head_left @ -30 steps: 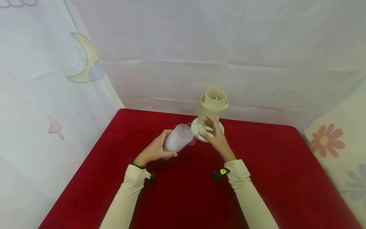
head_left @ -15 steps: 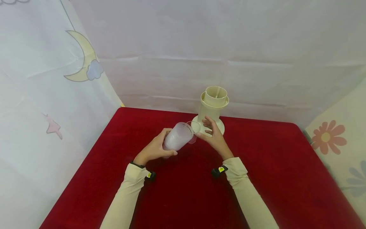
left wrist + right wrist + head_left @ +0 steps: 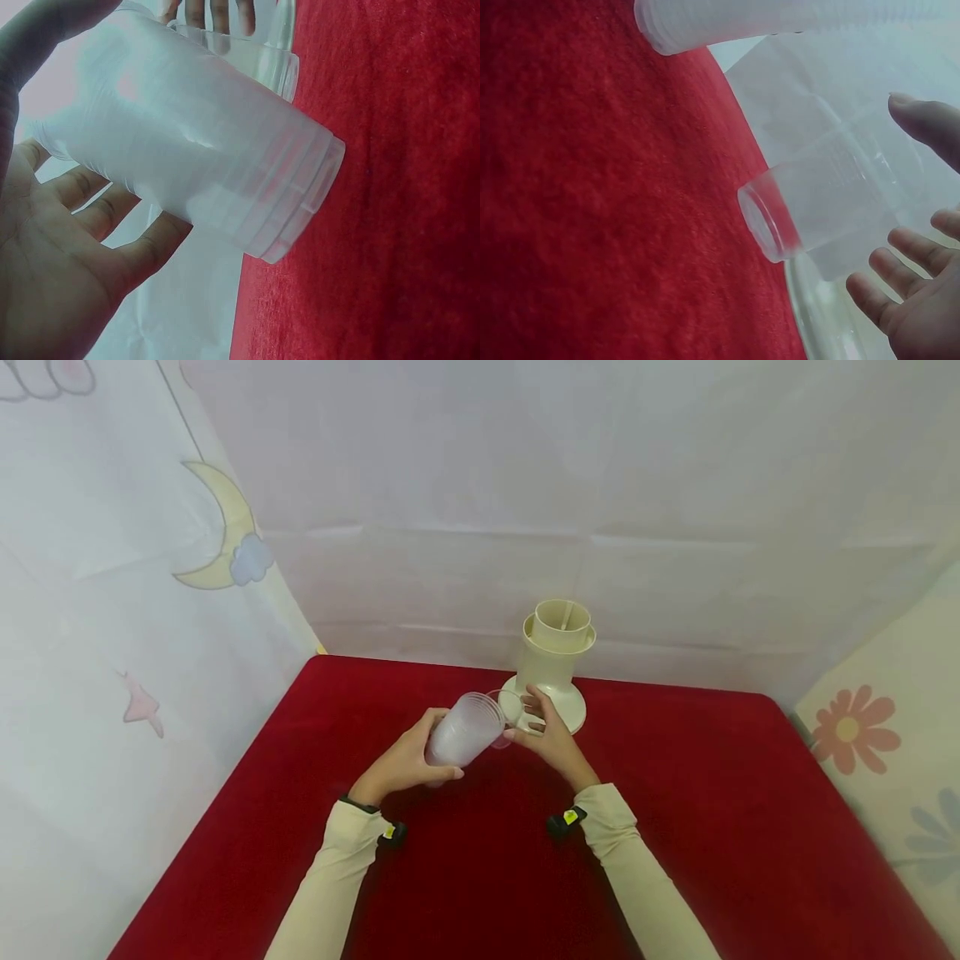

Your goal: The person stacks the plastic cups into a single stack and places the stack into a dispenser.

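My left hand (image 3: 408,760) grips a tilted stack of clear plastic cups (image 3: 467,728), its mouth end facing up and right. In the left wrist view, the stack's bottom end (image 3: 300,199) hangs out past the fingers, near the red cloth. Just right of the stack, a single clear plastic cup (image 3: 817,210) stands on the table, its rim up. My right hand (image 3: 551,739) is beside that cup with thumb and fingers spread about it. In the right wrist view a gap shows between the fingers (image 3: 904,277) and the cup; thumb contact is unclear.
A cream cylindrical holder (image 3: 551,664), with one tube inside another and a round base, stands at the table's back edge behind my right hand. Red cloth covers the table (image 3: 675,827). Pale printed sheets (image 3: 450,460) hang behind and at both sides.
My right hand has shifted left, closer to the single cup. The left hand still holds the stack in nearly the same place. The head view has tilted slightly.
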A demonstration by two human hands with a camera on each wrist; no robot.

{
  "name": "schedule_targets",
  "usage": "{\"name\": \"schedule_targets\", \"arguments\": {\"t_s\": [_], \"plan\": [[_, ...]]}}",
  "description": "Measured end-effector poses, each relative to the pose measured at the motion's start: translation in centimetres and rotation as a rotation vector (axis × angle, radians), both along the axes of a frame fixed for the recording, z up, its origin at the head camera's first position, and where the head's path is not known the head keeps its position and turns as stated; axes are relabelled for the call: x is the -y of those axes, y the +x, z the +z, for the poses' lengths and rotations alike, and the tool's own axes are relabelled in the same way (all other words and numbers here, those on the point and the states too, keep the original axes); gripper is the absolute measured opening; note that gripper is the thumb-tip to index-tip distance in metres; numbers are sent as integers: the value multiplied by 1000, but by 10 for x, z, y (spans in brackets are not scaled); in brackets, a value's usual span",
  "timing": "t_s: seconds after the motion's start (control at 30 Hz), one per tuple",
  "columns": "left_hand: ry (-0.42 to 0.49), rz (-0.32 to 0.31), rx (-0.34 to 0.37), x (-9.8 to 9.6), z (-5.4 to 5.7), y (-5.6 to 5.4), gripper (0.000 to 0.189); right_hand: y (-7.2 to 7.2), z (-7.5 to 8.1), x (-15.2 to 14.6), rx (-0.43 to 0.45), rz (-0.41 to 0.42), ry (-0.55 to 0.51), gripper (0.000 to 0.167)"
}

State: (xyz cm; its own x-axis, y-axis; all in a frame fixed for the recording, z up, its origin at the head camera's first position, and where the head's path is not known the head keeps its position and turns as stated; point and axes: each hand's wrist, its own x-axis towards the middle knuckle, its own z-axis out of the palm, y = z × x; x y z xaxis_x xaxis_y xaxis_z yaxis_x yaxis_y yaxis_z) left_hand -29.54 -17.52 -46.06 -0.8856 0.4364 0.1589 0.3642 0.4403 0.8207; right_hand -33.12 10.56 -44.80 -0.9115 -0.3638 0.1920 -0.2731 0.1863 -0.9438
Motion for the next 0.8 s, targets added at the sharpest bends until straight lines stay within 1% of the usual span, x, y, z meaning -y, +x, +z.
{"name": "schedule_targets", "arguments": {"t_s": [0.13,0.3,0.43,0.63,0.8], "plan": [[6,2,1,1,-3,1,86,0,-3,2,5,0,19,87],[5,2,-8,1,-3,-1,85,0,-4,5,-2,-3,24,86],[1,-2,-14,1,-4,-1,86,0,-6,6,8,1,25,84],[-11,5,-10,0,-5,-2,87,-3,-8,8,33,14,20,82],[-12,3,-10,0,-4,-2,88,-6,-10,9,22,28,4,78]]}}
